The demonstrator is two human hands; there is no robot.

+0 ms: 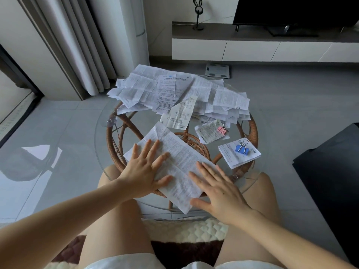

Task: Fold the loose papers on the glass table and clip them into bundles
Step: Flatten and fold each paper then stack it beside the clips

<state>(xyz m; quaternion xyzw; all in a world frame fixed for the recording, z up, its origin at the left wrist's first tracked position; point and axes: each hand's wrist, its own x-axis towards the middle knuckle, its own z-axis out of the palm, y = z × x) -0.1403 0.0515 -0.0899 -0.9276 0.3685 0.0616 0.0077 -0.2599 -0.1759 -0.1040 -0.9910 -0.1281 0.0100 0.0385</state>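
Leaflet (pixel 174 164), printed, lower centre of frame on glass table (pixel 85 156); your left hand (pixel 144 171) and right hand (pixel 219 187) press it, fingers spread flat; uneven pressure risks a crooked crease.

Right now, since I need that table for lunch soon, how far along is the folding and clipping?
Early days. Done: the pink-clipped bundle and the blue-clipped bundle lie at the right of the glass table. In hand: the left hand and right hand press one sheet flat, not yet clipped. Left: the large pile of loose papers at the far side.
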